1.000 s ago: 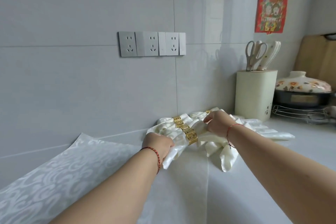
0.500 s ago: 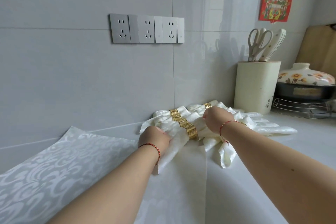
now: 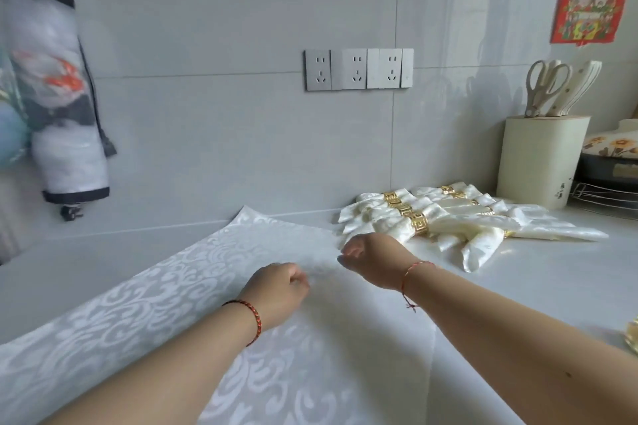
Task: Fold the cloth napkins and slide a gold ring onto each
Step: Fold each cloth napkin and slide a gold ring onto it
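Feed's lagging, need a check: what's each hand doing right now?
Left hand: fingers curled at the flat napkin; a pinch cannot be told.
Right hand: closed, holding nothing.

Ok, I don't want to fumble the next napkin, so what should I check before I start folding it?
1. Flat napkin spread out on the counter: ok.
2. Left hand and right hand off the ringed napkins: ok.
3. Hands' hold on the flat napkin: cannot tell; the fingers are curled and the spot is blurred.
4. Ringed napkins lying off the flat napkin: cannot tell; the right hand hides its far corner.
5. Spare gold ring within reach: cannot tell; a gold object is cut off at the right edge.
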